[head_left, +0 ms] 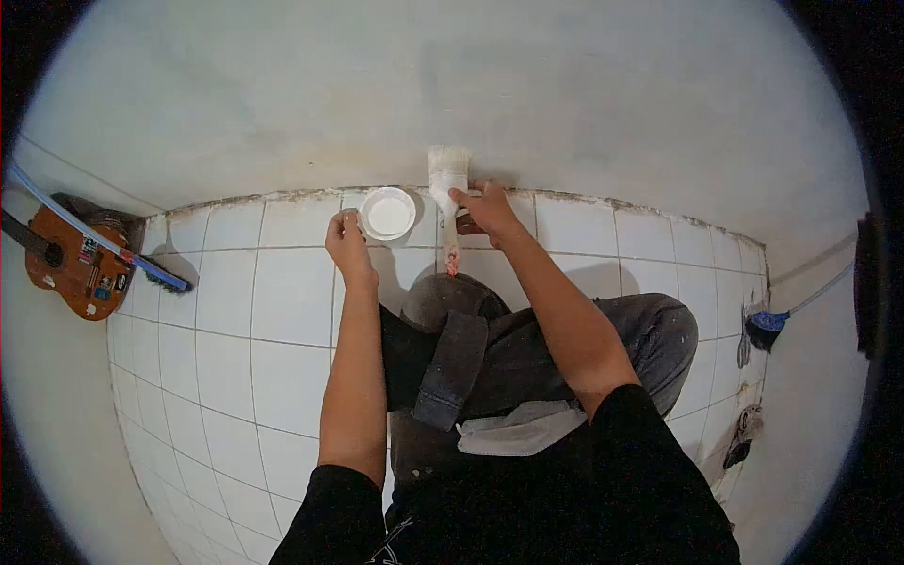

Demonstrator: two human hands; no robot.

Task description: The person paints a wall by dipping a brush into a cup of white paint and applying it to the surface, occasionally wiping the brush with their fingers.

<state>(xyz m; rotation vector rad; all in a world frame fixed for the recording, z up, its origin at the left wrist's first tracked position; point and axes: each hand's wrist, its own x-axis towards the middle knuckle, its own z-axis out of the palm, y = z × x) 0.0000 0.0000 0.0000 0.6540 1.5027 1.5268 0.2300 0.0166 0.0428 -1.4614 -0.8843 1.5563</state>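
A wide paintbrush (pixel 450 181) points bristles-up toward the wall, its white bristles close to or touching the wall's lower part. My right hand (pixel 490 213) is closed around its pale handle, which has a reddish end. At the left, a small round white bowl (pixel 388 237) holds white paint (pixel 388 213). The curled fingers of my left hand (pixel 350 247) are at the bowl's left rim and appear to grip it; part of that grip is hidden.
The pale wall (pixel 584 104) meets white floor tiles (pixel 294 297) along a dirty, chipped edge. A guitar (pixel 80 259) and a blue brush (pixel 165 274) stand left. Another blue brush (pixel 767 323) is right. A grey-white cloth piece (pixel 521 428) lies on my lap.
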